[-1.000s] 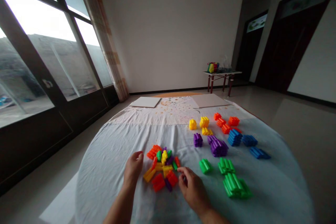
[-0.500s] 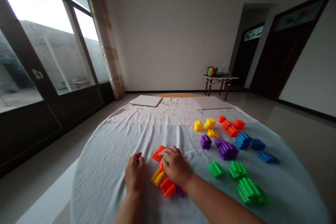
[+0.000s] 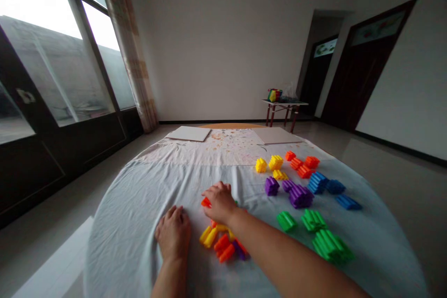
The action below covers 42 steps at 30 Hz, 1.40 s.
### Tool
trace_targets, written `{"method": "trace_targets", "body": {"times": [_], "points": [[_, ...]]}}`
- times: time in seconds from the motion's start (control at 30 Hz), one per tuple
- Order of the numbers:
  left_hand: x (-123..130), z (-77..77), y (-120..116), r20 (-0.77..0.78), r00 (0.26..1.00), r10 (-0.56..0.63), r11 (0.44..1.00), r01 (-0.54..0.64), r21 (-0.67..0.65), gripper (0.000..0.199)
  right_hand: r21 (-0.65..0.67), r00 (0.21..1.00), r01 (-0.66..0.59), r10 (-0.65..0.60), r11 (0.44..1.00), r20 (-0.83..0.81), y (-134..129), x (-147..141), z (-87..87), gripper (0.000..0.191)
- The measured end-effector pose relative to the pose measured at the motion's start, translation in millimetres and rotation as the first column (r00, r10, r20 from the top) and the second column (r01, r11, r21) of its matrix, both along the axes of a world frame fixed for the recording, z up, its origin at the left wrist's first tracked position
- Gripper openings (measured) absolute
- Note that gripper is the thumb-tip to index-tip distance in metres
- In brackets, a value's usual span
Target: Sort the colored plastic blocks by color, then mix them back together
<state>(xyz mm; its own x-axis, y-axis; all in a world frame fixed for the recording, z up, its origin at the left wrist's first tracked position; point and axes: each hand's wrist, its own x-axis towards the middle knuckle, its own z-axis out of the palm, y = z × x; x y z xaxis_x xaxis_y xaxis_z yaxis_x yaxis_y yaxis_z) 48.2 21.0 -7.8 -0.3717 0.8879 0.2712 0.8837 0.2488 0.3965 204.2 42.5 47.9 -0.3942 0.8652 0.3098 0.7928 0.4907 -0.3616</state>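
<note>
My right hand [image 3: 220, 202] reaches over a mixed pile of plastic pieces, its fingers curled around an orange piece [image 3: 206, 202]. My left hand [image 3: 173, 230] rests on the cloth left of the pile, fingers loosely spread with nothing in them. Near my wrists lie yellow pieces [image 3: 208, 237], orange-red pieces [image 3: 224, 248] and a purple piece [image 3: 240, 249]. To the right are groups sorted by colour: yellow [image 3: 275, 163], orange [image 3: 304, 167], purple [image 3: 301, 196], blue [image 3: 317, 183] and green [image 3: 330, 245]. My right hand and forearm hide part of the pile.
A pale cloth [image 3: 129, 214] covers the round table. Two flat boards, one at the left [image 3: 189, 133] and one at the right [image 3: 277, 135], lie at its far side. Beyond stands a small table [image 3: 284, 102] with a colourful bag.
My right hand has moved up and slightly left, from a green piece to the orange one. My left hand has shifted a little left and its fingers have opened out. The view has turned slightly.
</note>
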Motion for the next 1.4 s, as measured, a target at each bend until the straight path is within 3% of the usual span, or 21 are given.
{"method": "trace_targets", "body": {"times": [0.13,0.23,0.33,0.47,0.6,0.7,0.83,1.03,1.2,1.4], "points": [[3,3.2,-1,-0.061,0.998,-0.011,0.999,0.007,-0.052,0.041,0.082,0.952,-0.011,0.036,0.997,-0.305,-19,44,1.4,0.043],[5,5.5,-2,-0.078,0.997,-0.015,0.997,0.009,-0.074,0.042,0.068,0.916,0.098,-0.064,0.993,-0.396,-25,76,-7.8,0.040],[6,7.9,-2,-0.095,0.995,-0.021,0.996,0.012,-0.087,0.043,0.048,0.917,0.248,-0.218,0.968,-0.333,-21,95,-19.1,0.030],[6,10.4,-2,-0.109,0.994,-0.025,0.995,0.014,-0.100,0.043,-0.015,0.928,0.372,-0.373,0.928,-0.005,-17,103,-23.8,0.022],[4,8.6,0,-0.117,0.993,-0.031,0.994,0.019,-0.104,0.044,-0.147,0.940,0.312,-0.283,0.939,0.193,-22,114,-16.1,0.026],[4,7.1,1,-0.137,0.990,-0.037,0.995,0.025,-0.093,0.045,-0.171,0.959,0.234,-0.198,0.957,0.204,-23,124,-9.2,0.025],[8,8.5,0,-0.182,0.980,-0.077,0.997,0.070,-0.044,0.045,-0.197,0.971,0.133,-0.088,0.971,0.222,-18,128,-8.0,0.040],[1,3.2,4,-0.198,0.958,-0.207,0.978,0.201,-0.048,0.048,-0.214,0.962,0.146,-0.088,0.966,0.260,-21,120,-5.6,0.029],[-4,-1.2,10,-0.198,0.944,-0.265,0.964,0.252,-0.086,0.051,-0.055,0.988,0.095,-0.087,0.994,0.130,-34,135,14.7,0.038],[-1,-9.6,11,-0.225,0.917,-0.329,0.944,0.322,-0.066,0.054,0.023,0.987,0.154,-0.153,0.988,-0.058,-45,192,45.2,0.048]]}}
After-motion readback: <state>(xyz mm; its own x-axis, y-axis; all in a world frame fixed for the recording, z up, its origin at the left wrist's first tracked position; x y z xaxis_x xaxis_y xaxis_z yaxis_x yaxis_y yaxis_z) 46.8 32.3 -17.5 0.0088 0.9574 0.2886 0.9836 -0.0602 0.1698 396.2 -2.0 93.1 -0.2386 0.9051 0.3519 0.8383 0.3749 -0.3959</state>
